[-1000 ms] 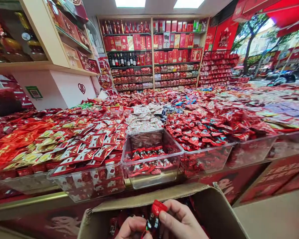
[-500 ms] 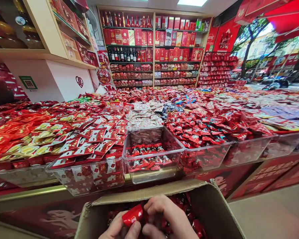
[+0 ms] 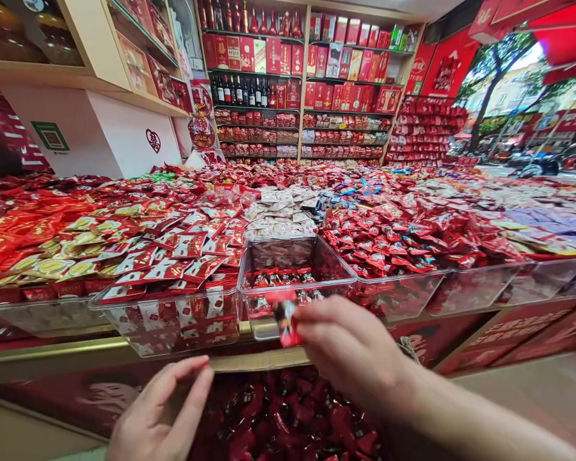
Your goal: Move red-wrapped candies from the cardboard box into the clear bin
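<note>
My right hand (image 3: pixel 350 346) pinches a small red-and-black wrapped candy (image 3: pixel 287 320) between thumb and fingers, blurred by motion. It hovers in front of the clear plastic bin (image 3: pixel 295 288), above the near rim of the cardboard box (image 3: pixel 259 362). Inside that bin lie rows of similar wrapped candies (image 3: pixel 283 276). At lower left, my left hand (image 3: pixel 160 410) is held over the box's left side with nothing visible in it; thumb and forefinger are loosely curved, their tips close together. Beneath both hands, the box holds a heap of dark red wrapped candies (image 3: pixel 288 416).
Left of the bin stands a bin of red-and-white packets (image 3: pixel 187 253); to its right, one heaped with red packets (image 3: pixel 379 246). White packets (image 3: pixel 281 211) lie behind. Shelves of bottles and boxes (image 3: pixel 254 54) line the back wall. A street shows at right.
My hands have parted. The right has carried a candy up and forward from the box towards the clear bin; the left has moved left and no longer shows a candy. The view has shifted slightly.
</note>
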`<action>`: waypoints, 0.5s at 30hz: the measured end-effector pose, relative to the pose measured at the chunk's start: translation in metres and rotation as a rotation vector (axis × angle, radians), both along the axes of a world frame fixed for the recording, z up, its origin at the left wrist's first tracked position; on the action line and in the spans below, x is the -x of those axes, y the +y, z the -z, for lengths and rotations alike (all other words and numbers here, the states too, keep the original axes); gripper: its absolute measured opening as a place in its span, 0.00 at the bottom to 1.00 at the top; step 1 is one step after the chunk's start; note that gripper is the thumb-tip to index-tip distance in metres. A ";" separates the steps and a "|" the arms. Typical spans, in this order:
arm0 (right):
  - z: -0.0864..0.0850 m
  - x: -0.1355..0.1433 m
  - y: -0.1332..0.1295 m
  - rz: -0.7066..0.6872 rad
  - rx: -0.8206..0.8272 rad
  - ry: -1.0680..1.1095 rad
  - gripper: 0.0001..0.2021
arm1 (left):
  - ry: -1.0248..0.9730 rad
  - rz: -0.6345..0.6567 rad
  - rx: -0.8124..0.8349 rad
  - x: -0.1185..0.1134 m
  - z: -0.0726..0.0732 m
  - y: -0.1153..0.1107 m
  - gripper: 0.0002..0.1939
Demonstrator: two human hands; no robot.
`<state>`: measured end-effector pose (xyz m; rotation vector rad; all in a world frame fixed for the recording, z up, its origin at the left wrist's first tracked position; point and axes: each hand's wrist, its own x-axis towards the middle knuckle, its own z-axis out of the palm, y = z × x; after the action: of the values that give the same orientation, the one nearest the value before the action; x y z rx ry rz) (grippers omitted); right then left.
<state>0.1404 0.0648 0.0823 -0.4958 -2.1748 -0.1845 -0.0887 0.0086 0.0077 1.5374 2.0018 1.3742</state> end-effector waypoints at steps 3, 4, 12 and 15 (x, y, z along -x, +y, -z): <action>-0.025 0.003 0.049 0.172 0.095 -0.155 0.04 | 0.361 0.021 0.002 0.036 0.013 0.018 0.18; -0.028 0.007 0.068 0.226 0.130 -0.269 0.04 | 0.456 0.054 -0.025 0.043 0.018 0.023 0.16; -0.003 0.040 0.170 0.330 0.219 -0.881 0.09 | 0.731 0.172 -0.225 0.042 0.029 0.023 0.09; 0.009 0.045 0.179 0.313 0.234 -0.967 0.11 | 0.730 0.184 -0.237 0.042 0.029 0.021 0.08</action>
<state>0.0956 0.2434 0.0736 -1.0382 -3.0630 -0.4042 -0.1306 0.0297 -0.0208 2.5427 2.0150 1.0958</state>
